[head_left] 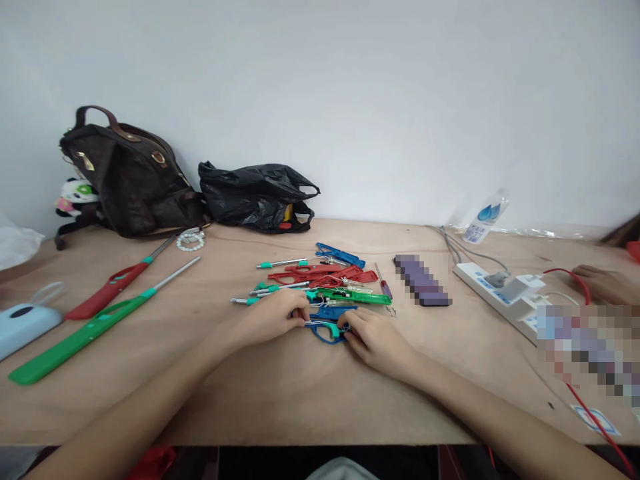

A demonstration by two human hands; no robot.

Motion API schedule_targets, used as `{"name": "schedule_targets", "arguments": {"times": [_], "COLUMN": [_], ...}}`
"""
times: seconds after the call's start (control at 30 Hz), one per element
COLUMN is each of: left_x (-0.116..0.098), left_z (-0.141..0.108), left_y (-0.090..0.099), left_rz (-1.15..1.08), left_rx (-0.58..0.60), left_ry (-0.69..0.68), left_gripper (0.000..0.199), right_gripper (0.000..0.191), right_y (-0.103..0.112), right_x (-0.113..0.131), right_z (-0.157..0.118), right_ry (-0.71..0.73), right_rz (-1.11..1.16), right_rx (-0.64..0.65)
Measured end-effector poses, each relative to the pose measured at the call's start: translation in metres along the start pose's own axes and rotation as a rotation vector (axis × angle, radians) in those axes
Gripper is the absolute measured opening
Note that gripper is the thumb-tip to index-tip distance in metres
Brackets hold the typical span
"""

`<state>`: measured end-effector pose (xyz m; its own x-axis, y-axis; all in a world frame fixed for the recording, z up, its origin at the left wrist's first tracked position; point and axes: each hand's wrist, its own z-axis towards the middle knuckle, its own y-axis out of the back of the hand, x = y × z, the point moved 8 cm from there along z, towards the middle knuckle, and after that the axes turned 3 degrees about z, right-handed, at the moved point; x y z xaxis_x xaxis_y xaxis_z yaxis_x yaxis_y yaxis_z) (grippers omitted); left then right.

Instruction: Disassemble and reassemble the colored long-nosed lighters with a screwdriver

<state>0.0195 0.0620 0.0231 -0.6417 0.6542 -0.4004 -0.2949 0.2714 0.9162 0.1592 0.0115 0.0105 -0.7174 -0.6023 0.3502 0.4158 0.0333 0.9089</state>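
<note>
Low in the middle of the table lies a blue lighter shell (325,337) with a teal trigger part in it. My left hand (277,315) is closed at its left side, fingertips pinched on a thin metal rod. On its right side my right hand (373,335) has its fingers bent onto the blue shell. Just behind both hands are opened lighter parts: a green shell (370,297), red shells (320,272), another blue shell (343,253) and metal rods with teal ends (283,263). A small screwdriver (384,283) lies to their right.
Whole green (83,337) and red lighters (107,290) lie left, near a bead bracelet (191,240). Behind are a dark backpack (145,180) and a black plastic bag (250,197). Right: a phone (423,280), power strip (495,297), bottle (486,217) and another person's hand (607,283).
</note>
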Motion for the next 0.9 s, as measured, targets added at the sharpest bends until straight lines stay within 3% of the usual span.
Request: {"name": "schedule_targets", "arguments": {"times": [0.53,0.9], "left_x": [-0.012,-0.015], "left_z": [0.000,-0.002], "left_y": [-0.003,-0.006], "left_rz": [0.216,0.232], "left_rx": [-0.010,-0.038], "left_ry": [-0.033,-0.036], "left_gripper": [0.021,0.020], "right_gripper": [0.014,0.015], "right_y": [-0.001,0.000], "right_x": [-0.001,0.000], "right_z": [0.001,0.000], "right_ry": [-0.008,0.004], "right_rz": [0.007,0.004], "right_rx": [0.002,-0.009]}}
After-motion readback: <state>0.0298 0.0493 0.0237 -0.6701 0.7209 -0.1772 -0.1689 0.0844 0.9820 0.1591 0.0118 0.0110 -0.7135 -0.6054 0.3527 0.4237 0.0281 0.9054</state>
